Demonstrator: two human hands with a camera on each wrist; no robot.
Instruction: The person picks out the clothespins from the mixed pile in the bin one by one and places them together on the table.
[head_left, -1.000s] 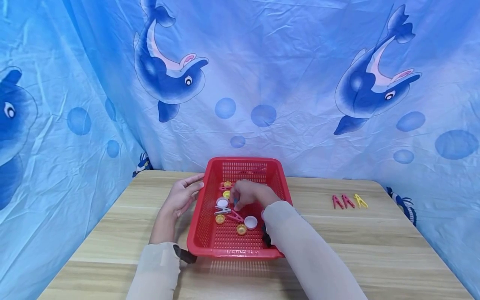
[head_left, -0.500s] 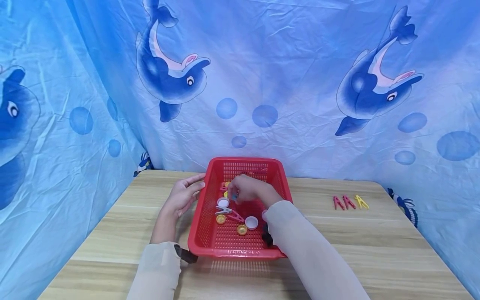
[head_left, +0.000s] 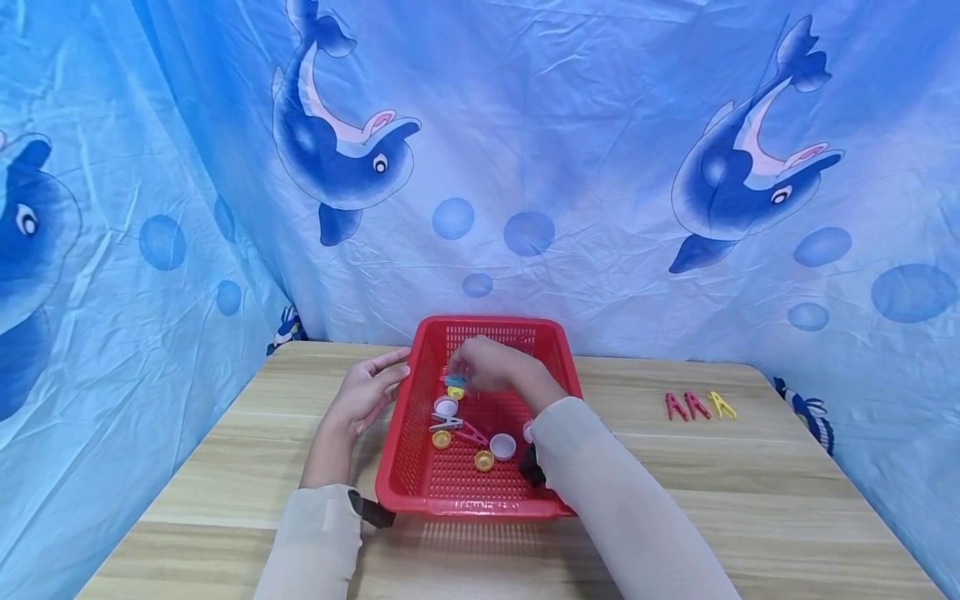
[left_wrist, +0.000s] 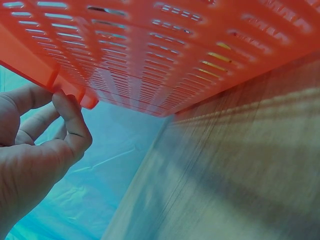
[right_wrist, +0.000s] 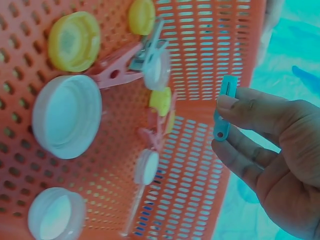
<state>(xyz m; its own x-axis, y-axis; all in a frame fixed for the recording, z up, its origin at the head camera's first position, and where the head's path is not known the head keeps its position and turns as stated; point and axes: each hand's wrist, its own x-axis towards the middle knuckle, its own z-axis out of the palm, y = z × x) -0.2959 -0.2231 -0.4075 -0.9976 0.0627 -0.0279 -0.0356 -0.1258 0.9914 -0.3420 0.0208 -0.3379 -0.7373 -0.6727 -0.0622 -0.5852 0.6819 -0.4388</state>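
Note:
A red plastic basket (head_left: 480, 506) stands on the table with bottle caps and clothespins inside. At its left side my left hand (head_left: 363, 390) pinches the rim between thumb and fingers; the left wrist view shows this hand (left_wrist: 47, 135) at the rim from below. Over the far left part of the basket, my right hand (head_left: 491, 365) pinches a teal clothespin (right_wrist: 225, 107) between thumb and fingers. Below it lie a yellow cap (head_left: 455, 392) and a white cap (head_left: 446, 406). A grey clothespin (head_left: 446, 422) and a pink clothespin (head_left: 472, 434) lie nearer the middle.
Two red clothespins (head_left: 676, 406) and a yellow clothespin (head_left: 722, 405) lie in a row on the wooden table (head_left: 675, 492), right of the basket. A blue dolphin-print curtain (head_left: 585, 275) hangs behind and at the left.
My right hand has moved up and away toward the basket's far left with the teal clothespin, which now shows more plainly. My left hand stays at the rim.

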